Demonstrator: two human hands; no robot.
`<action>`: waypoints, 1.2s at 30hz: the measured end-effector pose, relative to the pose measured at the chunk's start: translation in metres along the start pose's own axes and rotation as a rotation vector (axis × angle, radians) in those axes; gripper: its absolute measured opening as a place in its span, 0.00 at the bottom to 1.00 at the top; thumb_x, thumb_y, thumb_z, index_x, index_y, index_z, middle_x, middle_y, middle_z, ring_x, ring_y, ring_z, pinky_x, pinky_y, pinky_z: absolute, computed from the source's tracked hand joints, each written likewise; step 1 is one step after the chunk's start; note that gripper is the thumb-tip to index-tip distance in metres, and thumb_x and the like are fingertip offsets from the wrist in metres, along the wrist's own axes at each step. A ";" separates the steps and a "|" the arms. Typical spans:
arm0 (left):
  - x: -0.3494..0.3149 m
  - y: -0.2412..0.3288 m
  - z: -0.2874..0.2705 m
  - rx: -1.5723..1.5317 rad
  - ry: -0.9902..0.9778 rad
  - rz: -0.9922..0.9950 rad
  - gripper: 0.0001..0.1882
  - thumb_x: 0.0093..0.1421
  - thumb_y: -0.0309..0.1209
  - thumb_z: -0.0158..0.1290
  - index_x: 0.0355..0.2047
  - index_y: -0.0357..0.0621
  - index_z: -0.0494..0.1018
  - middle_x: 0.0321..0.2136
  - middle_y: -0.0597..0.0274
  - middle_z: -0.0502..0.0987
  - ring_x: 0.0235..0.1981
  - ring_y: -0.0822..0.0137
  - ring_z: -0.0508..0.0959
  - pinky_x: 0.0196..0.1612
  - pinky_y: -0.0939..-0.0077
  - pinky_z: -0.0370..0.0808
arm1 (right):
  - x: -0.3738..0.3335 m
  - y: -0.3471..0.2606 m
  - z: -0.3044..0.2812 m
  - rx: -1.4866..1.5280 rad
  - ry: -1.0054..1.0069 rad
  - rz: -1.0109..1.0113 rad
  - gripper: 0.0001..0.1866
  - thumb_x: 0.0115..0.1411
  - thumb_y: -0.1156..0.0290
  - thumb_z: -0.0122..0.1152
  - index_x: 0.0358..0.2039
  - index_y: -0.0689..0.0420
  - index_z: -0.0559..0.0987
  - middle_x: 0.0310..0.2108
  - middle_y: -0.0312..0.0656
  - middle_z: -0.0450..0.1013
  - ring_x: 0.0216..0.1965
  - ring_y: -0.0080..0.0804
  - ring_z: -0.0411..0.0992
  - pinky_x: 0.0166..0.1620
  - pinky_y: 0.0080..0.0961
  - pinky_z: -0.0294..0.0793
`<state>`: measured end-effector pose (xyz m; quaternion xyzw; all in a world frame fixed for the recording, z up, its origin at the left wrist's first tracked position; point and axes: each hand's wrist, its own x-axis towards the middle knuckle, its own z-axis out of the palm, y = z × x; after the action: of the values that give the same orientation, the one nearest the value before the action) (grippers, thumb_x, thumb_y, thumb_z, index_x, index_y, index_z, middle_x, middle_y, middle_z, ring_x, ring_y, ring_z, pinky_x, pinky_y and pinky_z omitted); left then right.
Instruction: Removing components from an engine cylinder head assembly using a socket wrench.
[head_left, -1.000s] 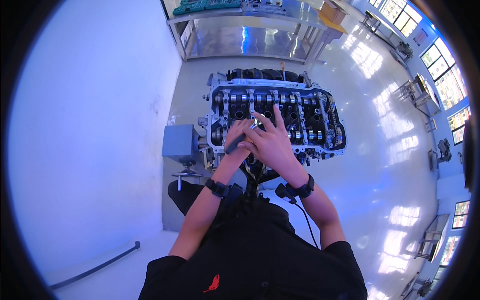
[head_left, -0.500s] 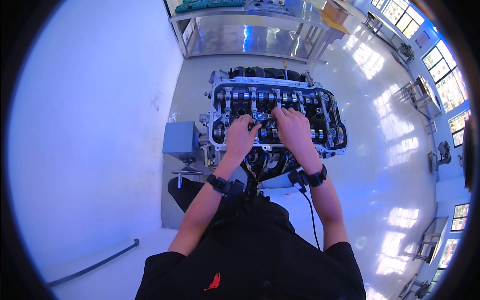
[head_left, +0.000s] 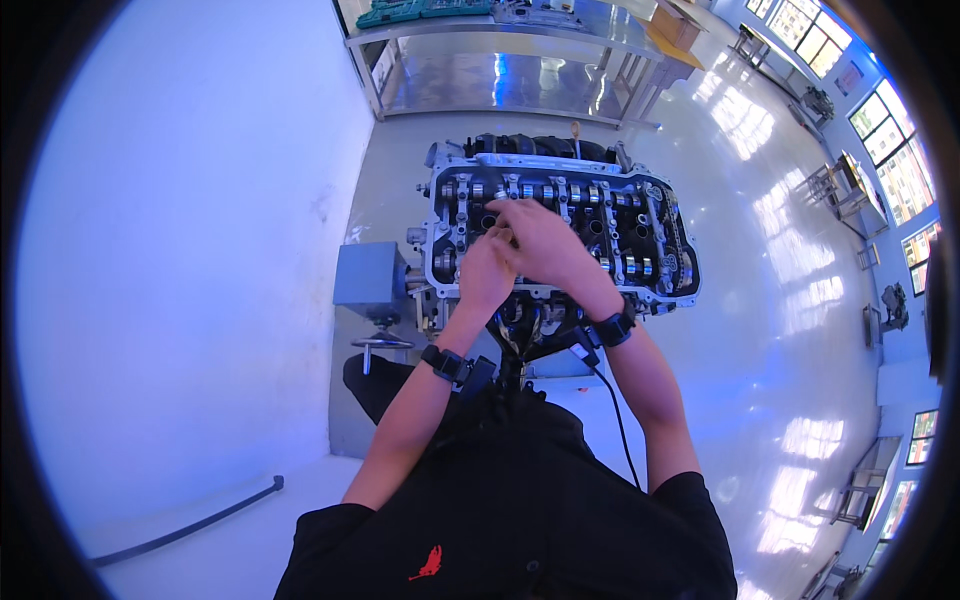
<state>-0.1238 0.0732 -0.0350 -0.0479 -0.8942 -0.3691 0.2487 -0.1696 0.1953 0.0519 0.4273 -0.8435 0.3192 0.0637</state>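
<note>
An engine cylinder head (head_left: 470, 162) with its top uncovered lies in front of me, two rows of shiny camshafts showing. The far camshaft (head_left: 592, 194) runs along its back part, and the near camshaft (head_left: 636, 267) is partly covered by my arms. My left hand (head_left: 487, 270) is above the near left part, fingers drawn together. Across its fingertips lies my right hand (head_left: 545, 243), fingers curled leftward. The hands meet over the middle left of the head; whatever lies between their fingers is hidden.
A blue-grey box with a handwheel (head_left: 368, 275) is at the engine's left, by the white wall (head_left: 200, 250). The timing chain (head_left: 672, 225) runs at the right end. Beyond stands a metal bench (head_left: 520, 35) with green tool cases (head_left: 455, 8). A black cable (head_left: 622, 420) hangs from my right wrist.
My right hand has moved left and now overlaps my left hand. A shiny, bluish piece seen between the hands before is now covered. The view has shifted slightly.
</note>
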 end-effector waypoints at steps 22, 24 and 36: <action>-0.008 -0.013 0.010 0.364 -0.215 0.020 0.16 0.58 0.39 0.56 0.44 0.45 0.74 0.40 0.58 0.78 0.45 0.60 0.79 0.49 0.66 0.75 | -0.019 -0.022 0.021 -0.455 0.116 -0.217 0.15 0.55 0.63 0.65 0.42 0.56 0.82 0.30 0.39 0.78 0.46 0.34 0.74 0.70 0.58 0.49; -0.013 -0.012 0.008 0.362 -0.067 0.111 0.15 0.58 0.38 0.56 0.43 0.46 0.74 0.39 0.59 0.78 0.44 0.60 0.79 0.48 0.68 0.75 | -0.016 -0.028 0.028 -0.451 0.173 -0.198 0.13 0.56 0.62 0.65 0.39 0.55 0.83 0.26 0.38 0.77 0.44 0.33 0.74 0.70 0.60 0.49; -0.009 -0.010 0.010 0.125 0.041 0.102 0.13 0.57 0.36 0.56 0.41 0.46 0.74 0.38 0.59 0.77 0.41 0.57 0.79 0.43 0.65 0.75 | 0.014 -0.046 0.047 -0.716 0.017 0.002 0.12 0.52 0.60 0.67 0.32 0.53 0.85 0.27 0.39 0.74 0.42 0.38 0.71 0.71 0.62 0.41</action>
<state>-0.1228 0.0736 -0.0520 -0.0699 -0.9066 -0.3005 0.2881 -0.1357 0.1386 0.0421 0.3742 -0.9018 0.0069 0.2161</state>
